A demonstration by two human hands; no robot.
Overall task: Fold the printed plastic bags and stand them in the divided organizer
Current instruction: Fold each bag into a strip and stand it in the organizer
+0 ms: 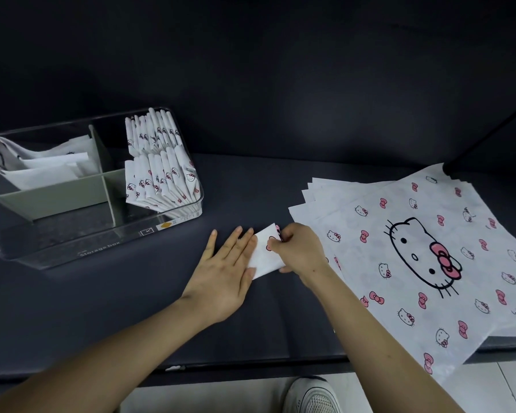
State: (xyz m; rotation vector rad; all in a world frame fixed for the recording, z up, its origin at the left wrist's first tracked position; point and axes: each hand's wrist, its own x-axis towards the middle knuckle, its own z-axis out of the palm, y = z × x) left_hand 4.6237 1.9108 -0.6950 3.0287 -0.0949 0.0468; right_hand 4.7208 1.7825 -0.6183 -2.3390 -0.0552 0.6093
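Observation:
A small folded white bag (265, 255) with pink print lies on the dark table between my hands. My left hand (225, 271) lies flat on its left part, fingers straight. My right hand (298, 248) pinches the bag's right end, fingers curled over it. To the right lies a stack of flat printed bags (429, 257), white with cat faces and pink bows. The clear divided organizer (72, 239) stands at the left; several folded bags (161, 168) stand upright in its two right compartments, and a few looser ones (42, 165) lie in the back left one.
The grey dividers (57, 195) split the organizer into four compartments. The dark table (161, 308) ends at its front edge near my body, with a light floor and a white shoe (313, 396) below. The bag stack overhangs the table's right front corner.

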